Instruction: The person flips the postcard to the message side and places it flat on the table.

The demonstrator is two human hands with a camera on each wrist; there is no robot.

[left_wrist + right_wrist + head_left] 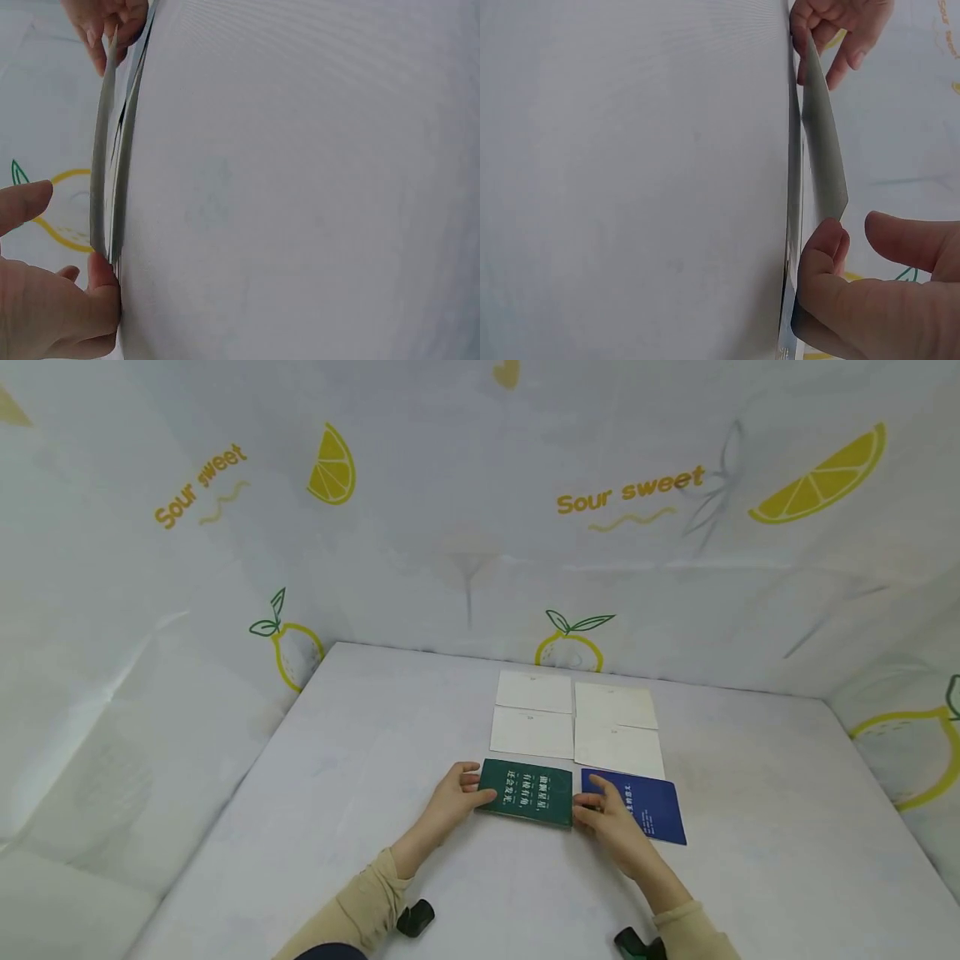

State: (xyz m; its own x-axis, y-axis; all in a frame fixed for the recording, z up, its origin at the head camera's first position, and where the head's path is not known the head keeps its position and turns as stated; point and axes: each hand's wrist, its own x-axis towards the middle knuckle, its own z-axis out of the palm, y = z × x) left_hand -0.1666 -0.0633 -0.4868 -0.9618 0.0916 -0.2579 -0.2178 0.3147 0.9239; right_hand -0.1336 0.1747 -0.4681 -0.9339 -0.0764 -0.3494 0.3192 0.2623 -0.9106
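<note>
A green booklet (527,792) with white lettering lies between my two hands, and both wrist views show its thin edge (101,157) standing a little above the table surface. My left hand (453,802) has its fingertips at the booklet's left end, with the thumb raised away from it in the left wrist view. At the opposite end, the fingertips of my right hand (611,827) meet the edge, and that thumb (900,236) also stands apart. A blue booklet (663,810) lies to the right, partly covered by my right hand.
Several white cards or booklets (532,731) lie in two columns behind the green one. Dark wrist devices (416,918) sit by both sleeves. A lemon-print sheet (450,527) rises behind the white table (337,752).
</note>
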